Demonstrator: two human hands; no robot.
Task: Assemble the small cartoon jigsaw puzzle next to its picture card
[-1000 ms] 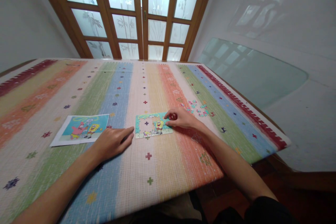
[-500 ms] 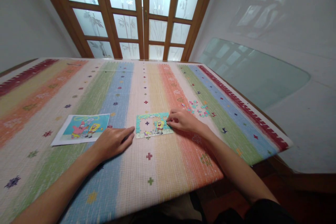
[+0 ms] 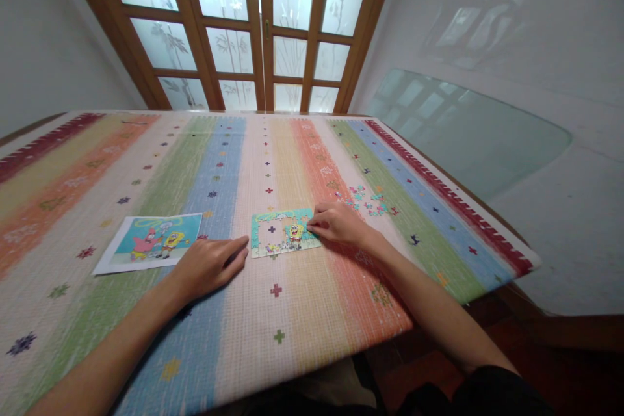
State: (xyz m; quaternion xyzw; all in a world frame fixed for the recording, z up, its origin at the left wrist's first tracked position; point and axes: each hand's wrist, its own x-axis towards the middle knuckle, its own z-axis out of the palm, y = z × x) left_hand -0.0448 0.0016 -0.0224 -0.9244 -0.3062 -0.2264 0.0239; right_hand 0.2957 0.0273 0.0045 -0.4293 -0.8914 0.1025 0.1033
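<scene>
A printed cartoon reference picture (image 3: 151, 242) lies flat on the striped woven cloth (image 3: 195, 162) covering the bench. Behind stands a wooden-framed frosted-glass door (image 3: 244, 26). A pale green glass pane (image 3: 463, 136) leans against the white wall at right.

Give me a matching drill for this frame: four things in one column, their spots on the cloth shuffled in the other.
1. left hand
2. right hand
3. picture
4. loose pieces

A. far right, on the green stripe
B. at the puzzle's right edge
C. far left, flat on the cloth
D. flat between picture and puzzle

Pairs: 1-D, 2-B, 3-C, 4-A
</scene>
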